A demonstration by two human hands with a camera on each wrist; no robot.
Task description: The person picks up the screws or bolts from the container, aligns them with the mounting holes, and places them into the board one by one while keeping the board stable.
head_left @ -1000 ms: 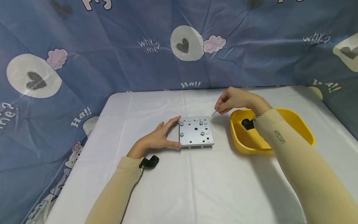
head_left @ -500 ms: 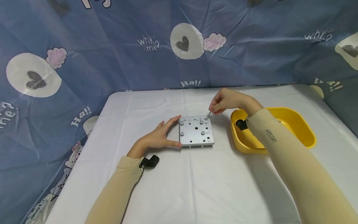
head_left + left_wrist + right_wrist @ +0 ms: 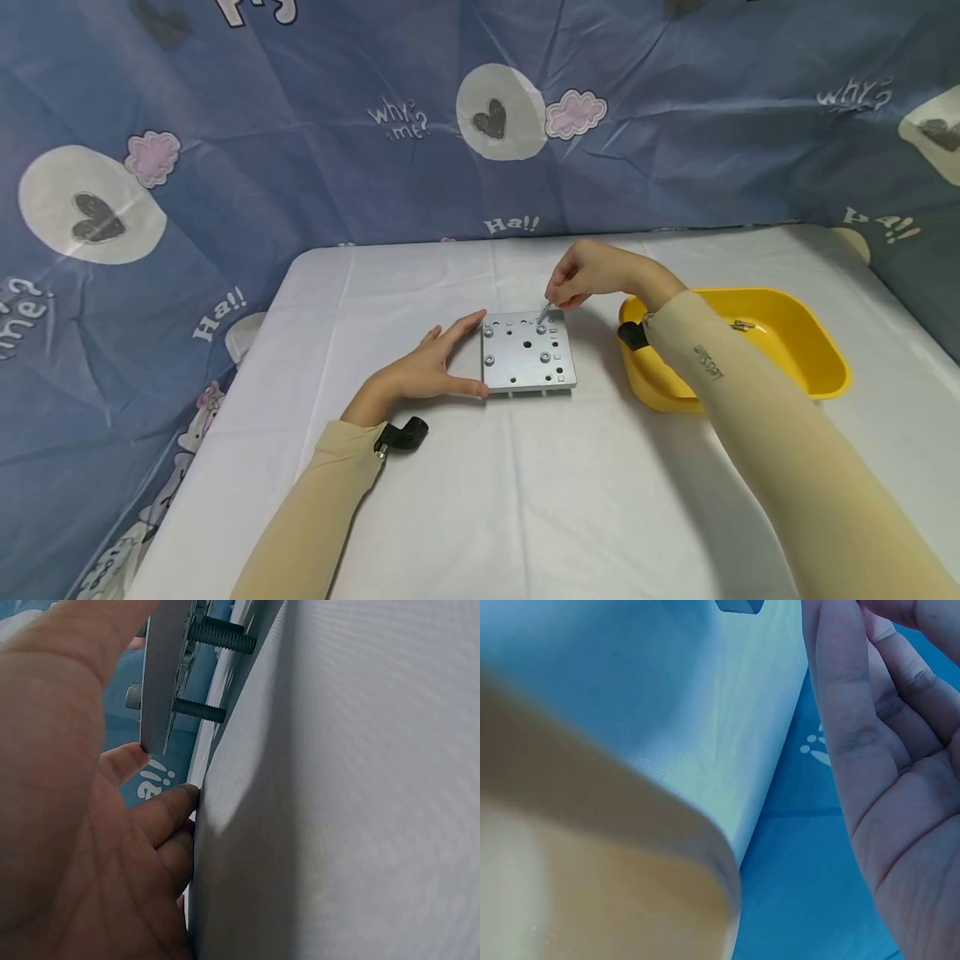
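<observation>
A square silver metal plate [image 3: 517,371] lies raised off the table in the head view, with several holes and socket-head screws in its top. Threaded screw shanks [image 3: 201,710] stick out below it in the left wrist view. My left hand [image 3: 420,371] holds its left side, thumb at the front corner and index finger at the back corner. My right hand [image 3: 588,275] pinches a thin metal rod [image 3: 546,310] above the plate's back right part. The rod's lower end is beside the back right screw [image 3: 542,329]; contact cannot be told.
A yellow tray [image 3: 817,342] stands right of the plate, under my right forearm, with small metal pieces [image 3: 742,325] inside. A white cloth [image 3: 420,517] covers the table. A blue printed curtain [image 3: 337,150] hangs behind it.
My right hand has moved left with the rod, from beyond the plate's back right corner to over the plate near a screw. My left hand and the plate stay put.
</observation>
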